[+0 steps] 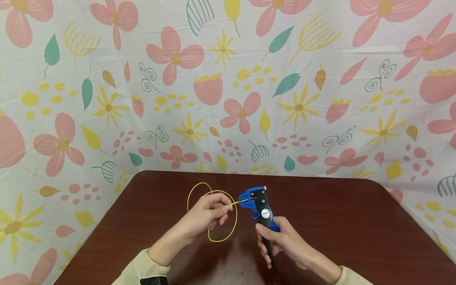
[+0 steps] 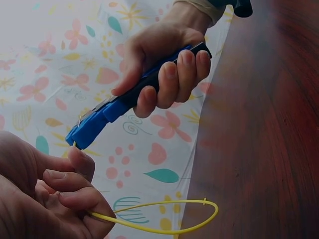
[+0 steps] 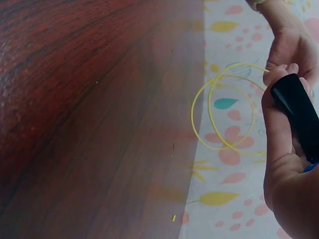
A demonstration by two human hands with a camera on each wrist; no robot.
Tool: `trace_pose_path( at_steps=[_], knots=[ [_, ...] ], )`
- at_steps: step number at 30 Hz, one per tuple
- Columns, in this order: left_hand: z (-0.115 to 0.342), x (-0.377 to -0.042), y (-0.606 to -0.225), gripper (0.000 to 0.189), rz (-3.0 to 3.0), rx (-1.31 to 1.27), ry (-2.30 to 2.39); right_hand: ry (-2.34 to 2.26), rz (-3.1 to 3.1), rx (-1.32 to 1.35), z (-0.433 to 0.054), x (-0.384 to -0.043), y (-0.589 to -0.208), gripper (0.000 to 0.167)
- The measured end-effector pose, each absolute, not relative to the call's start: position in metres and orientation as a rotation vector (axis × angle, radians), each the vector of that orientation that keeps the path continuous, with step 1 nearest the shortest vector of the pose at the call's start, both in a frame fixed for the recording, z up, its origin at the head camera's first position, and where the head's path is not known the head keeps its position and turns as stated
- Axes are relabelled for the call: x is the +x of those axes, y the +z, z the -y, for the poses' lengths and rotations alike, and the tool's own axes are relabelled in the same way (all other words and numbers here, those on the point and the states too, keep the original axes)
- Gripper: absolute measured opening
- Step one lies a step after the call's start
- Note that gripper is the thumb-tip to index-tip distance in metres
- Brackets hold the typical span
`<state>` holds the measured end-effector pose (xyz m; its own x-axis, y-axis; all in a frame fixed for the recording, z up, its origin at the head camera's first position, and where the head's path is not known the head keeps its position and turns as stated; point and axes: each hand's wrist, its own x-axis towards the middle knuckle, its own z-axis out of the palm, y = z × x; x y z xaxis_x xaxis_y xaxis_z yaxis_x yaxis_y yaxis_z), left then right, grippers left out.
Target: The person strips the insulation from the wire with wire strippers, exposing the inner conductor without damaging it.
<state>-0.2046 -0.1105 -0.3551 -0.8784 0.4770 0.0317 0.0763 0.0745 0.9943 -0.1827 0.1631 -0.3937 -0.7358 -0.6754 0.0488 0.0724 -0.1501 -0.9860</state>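
Note:
My left hand (image 1: 206, 213) pinches a yellow wire (image 1: 217, 241) near one end, between thumb and fingers. From the pinch that end runs into the blue jaws of a wire stripper (image 1: 262, 208). The rest of the wire hangs in loose loops about the left hand. My right hand (image 1: 286, 241) is wrapped around the stripper's black-and-blue handles, its head tilted up toward the left. In the left wrist view the wire (image 2: 167, 232) also bends out below the left hand's fingers. How the jaws grip the wire inside is hidden.
Both hands are above a dark red-brown table (image 1: 342, 221). A floral cloth (image 1: 249, 79) hangs behind it. On the tabletop in the right wrist view lies a tiny yellow scrap (image 3: 173, 218), with a few small specks nearby.

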Motion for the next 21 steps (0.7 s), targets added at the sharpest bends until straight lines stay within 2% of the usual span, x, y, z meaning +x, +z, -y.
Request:
trace_pose_path(
  at_steps=[9,18,21],
  knots=[
    [0.1097,-0.204,-0.3544,0.01,-2.042,0.566,1.875,-1.926,-1.719,-0.648,-0.1609,-0.1805,-0.3922,0.036],
    [0.1092,-0.2025,-0.3541,0.01,-2.05,0.566,1.871,-1.916,-1.787,-0.598,-0.159,-0.178,-0.3902,0.052],
    [0.1092,-0.202,-0.3532,0.01,-2.05,0.571,1.877,-1.917,-1.776,-0.597,-0.1591,-0.1773,-0.3892,0.049]
  ],
)
